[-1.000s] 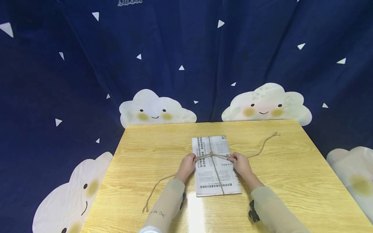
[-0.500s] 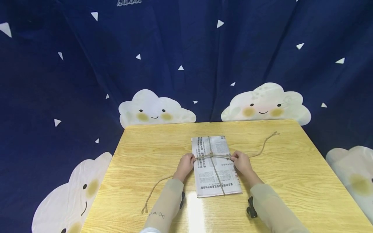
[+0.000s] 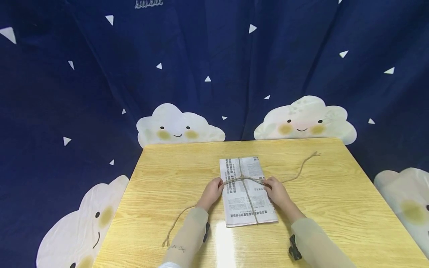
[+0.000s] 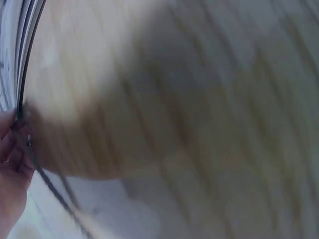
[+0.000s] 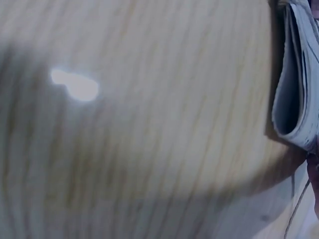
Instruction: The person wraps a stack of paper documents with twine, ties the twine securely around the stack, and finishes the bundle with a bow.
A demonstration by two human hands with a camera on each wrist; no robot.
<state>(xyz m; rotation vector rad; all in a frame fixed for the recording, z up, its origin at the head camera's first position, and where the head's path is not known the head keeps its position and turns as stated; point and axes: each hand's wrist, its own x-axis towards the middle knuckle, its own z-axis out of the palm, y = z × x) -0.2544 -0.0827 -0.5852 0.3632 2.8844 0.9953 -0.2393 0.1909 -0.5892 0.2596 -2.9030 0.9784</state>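
A folded stack of newspaper (image 3: 249,203) lies on the wooden table, with twine (image 3: 248,197) crossed over its top and knotted near the upper middle. At the stack's left edge my left hand (image 3: 212,190) pinches one strand of the twine, whose loose tail runs down past the wrist. My right hand (image 3: 277,191) pinches the opposite strand at the right edge, its tail trailing to the upper right. In the left wrist view the fingers (image 4: 10,149) hold the twine against the paper's side. Only a sliver of the right hand (image 5: 314,174) shows in the right wrist view.
The wooden table (image 3: 167,167) reaches back to a dark blue curtain (image 3: 187,56) printed with clouds and white triangles. Frayed twine ends lie at the lower left and the upper right of the table. A black wrist device (image 3: 295,248) sits under the right sleeve.
Both hands keep hold of the twine at the stack's sides. The left hand has shifted slightly left and the right wrist has turned a little outward; the stack has barely moved.
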